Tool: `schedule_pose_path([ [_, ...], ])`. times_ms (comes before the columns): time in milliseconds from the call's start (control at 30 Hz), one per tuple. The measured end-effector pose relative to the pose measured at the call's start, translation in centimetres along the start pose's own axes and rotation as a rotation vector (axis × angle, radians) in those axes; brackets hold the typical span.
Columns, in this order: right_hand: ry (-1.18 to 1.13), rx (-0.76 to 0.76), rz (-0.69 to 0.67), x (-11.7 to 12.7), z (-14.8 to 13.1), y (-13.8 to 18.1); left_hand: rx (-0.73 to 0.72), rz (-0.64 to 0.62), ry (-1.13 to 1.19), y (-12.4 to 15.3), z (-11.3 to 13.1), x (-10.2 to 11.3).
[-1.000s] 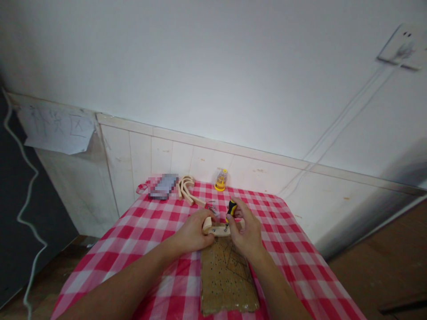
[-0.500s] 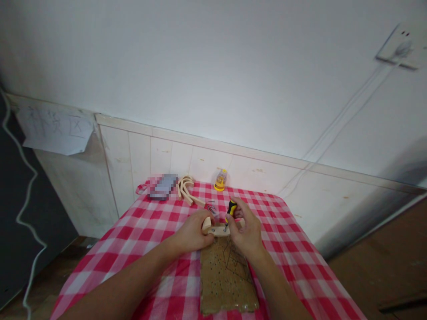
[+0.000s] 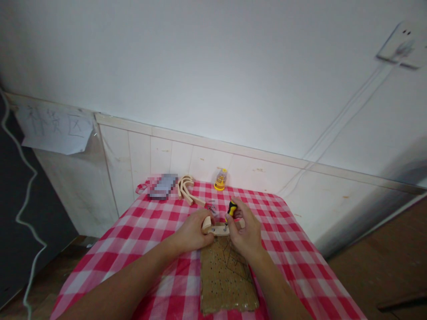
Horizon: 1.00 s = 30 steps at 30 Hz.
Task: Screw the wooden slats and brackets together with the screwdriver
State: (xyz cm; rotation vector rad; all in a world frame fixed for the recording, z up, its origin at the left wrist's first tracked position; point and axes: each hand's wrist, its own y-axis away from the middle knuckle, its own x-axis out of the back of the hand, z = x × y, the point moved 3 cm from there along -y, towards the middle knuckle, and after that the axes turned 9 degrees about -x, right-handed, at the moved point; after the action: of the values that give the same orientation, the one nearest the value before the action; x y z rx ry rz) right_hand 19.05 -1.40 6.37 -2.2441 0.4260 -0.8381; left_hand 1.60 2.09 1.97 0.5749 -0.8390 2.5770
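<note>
While the left hand (image 3: 194, 232) clasps the wooden piece (image 3: 219, 230), the right hand (image 3: 247, 231) grips a screwdriver (image 3: 231, 209) above it. The piece lies between both hands, at the far end of the board (image 3: 227, 282).

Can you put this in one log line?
left hand: grips wooden piece | right hand: holds screwdriver, tip at wooden piece | nearer: brown board | farther: curved strips

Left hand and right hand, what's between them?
In the head view, a pale wooden piece is between the left hand and right hand, with the screwdriver pointing down at it.
</note>
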Motion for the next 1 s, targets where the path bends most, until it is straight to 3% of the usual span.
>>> schedule_pose_path([
  [133,-0.065,-0.012,0.039,-0.7,-0.1,0.5,0.006,-0.01,0.012,0.0,-0.2,-0.1],
  [367,-0.168,-0.024,-0.084,-2.5,0.0,1.3,-0.009,-0.002,-0.017,-0.1,0.4,0.1],
  [1000,-0.167,-0.062,-0.224,-2.5,-0.9,0.7,-0.014,-0.031,0.047,-0.4,0.2,-0.1],
])
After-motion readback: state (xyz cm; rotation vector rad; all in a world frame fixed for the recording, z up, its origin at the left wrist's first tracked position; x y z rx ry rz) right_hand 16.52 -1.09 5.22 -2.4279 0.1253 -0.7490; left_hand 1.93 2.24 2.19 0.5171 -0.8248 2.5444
